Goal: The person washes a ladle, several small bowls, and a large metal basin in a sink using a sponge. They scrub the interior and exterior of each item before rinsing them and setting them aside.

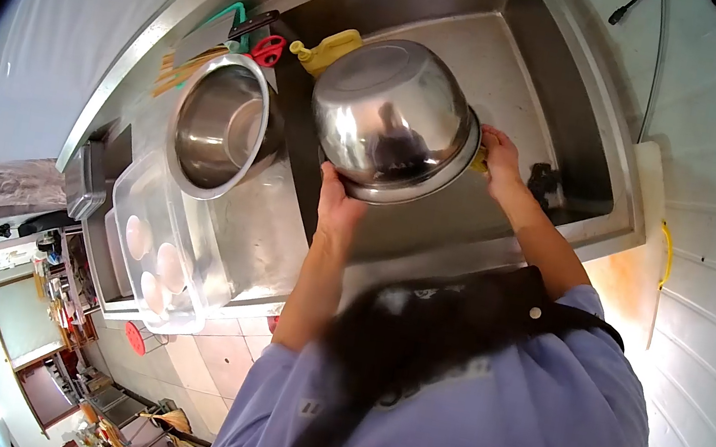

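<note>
Tilted steel bowl [394, 117], gripped at its near rim by the left hand [337, 206]; yellow sponge [480, 161] pinched against its right rim by the right hand [499, 160].

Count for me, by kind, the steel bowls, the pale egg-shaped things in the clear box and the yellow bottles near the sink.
Steel bowls: 2, the held bowl in the left hand and the counter bowl
Pale egg-shaped things: 3, in the clear box
Yellow bottles: 1
Total: 6
</note>
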Demonstrator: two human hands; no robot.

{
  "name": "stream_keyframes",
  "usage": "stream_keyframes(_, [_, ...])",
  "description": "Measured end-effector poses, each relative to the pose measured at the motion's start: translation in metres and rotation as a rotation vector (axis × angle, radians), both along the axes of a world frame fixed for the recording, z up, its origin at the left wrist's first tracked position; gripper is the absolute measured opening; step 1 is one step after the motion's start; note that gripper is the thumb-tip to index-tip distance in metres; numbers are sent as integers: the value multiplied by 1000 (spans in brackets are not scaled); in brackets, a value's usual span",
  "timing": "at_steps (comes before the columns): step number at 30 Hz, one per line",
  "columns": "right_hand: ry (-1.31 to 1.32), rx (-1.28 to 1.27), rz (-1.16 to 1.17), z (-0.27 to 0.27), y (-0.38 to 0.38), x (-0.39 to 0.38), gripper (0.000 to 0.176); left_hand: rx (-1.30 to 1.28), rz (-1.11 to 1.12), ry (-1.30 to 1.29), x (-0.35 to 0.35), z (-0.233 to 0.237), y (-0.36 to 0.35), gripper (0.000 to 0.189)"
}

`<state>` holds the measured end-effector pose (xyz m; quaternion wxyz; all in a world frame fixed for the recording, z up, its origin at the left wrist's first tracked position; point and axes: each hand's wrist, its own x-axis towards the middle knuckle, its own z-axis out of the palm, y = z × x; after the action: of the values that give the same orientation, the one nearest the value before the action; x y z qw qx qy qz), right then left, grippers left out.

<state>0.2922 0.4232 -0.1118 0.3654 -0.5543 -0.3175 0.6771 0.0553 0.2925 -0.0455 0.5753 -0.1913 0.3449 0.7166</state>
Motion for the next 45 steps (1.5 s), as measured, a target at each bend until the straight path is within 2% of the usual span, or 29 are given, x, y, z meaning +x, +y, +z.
stream_keyframes(1, [221,-321,2,14,2,4,24,3,9,-52,3,-1,-2,42])
stream_keyframes(2, [409,-330,-30,28,1,5,23,5,18,-109,9,-4,-5,42])
stream_keyframes(3, [595,-334,-62,46,-3,1,22,-46,-75,-52,17,2,-6,48])
stream_keyframes(4, [784,-336,-93,56,-4,0,22,-33,-51,-130,20,-12,-7,45])
stream_keyframes(6, [751,-311,-50,47,2,-2,20,-12,-5,-278,15,-89,-20,41])
stream_keyframes(8, [705,-292,20,53,6,-7,19,192,-128,-691,-12,-185,-45,32])
stream_keyframes(9, [668,-294,67,68,3,-12,19,252,-308,-699,-17,-199,-61,31])
stream_keyframes(10, [628,-298,113,76,0,-12,19,74,-326,-488,-5,-167,-60,34])
stream_keyframes(12, [555,-245,195,48,-1,-15,17,-348,-470,-72,21,-90,-56,40])
stream_keyframes(13, [513,-223,221,43,-5,-22,17,-361,-509,-51,26,-49,-54,48])
stream_keyframes(15, [437,-251,198,49,-17,-41,10,-295,-636,102,21,-17,-54,65])
stream_keyframes(17, [398,-253,239,40,-24,-57,11,-120,-802,361,11,-8,-56,85])
stream_keyframes(19, [358,-255,345,28,-33,-72,20,-199,-905,660,13,-20,-57,95])
stream_keyframes(20, [339,-248,428,23,-36,-80,28,-228,-901,713,13,-30,-58,97])
stream_keyframes(22, [378,-151,567,9,-46,-100,34,-291,-894,819,13,-49,-57,100])
stream_keyframes(24, [427,-5,684,-3,-57,-112,51,-300,-780,704,11,-55,-54,99])
stream_keyframes(25, [548,-177,687,-8,-64,-116,61,-283,-765,645,10,-53,-51,98])
stream_keyframes(28, [254,-223,901,-19,-84,-107,66,-237,-827,589,6,-60,-48,88])
stream_keyframes(29, [154,-123,1099,-23,-82,-100,61,-367,-760,621,13,-68,-46,75])
stream_keyframes(30, [62,-1,1290,-27,-80,-93,56,-403,-748,647,11,-91,-46,70])
stream_keyframes(32, [-188,410,1596,-88,-80,-84,53,-478,-725,690,8,-148,-48,61])
stream_keyframes(34, [-784,475,1818,-105,-62,-64,50,-550,-602,626,21,-144,-38,52])
stream_keyframes(36, [-1359,973,1708,-107,-43,-48,44,-654,-614,611,28,-131,-34,49])
stream_keyframes(38, [-1489,1255,1510,-104,-24,-41,40,-609,-577,712,18,-192,-48,45])
stream_keyframes(39, [-1544,1396,1401,-104,-20,-37,39,-585,-543,738,21,-199,-51,44])
stream_keyframes(42, [-1467,912,1514,-123,-49,-51,36,-489,-419,786,36,-167,-40,44])
stream_keyframes(43, [-1298,831,1559,-99,-59,-53,34,-497,-393,775,42,-152,-35,45])
stream_keyframes(45, [-746,437,1523,-94,-75,-71,33,-525,-371,750,48,-135,-32,47])
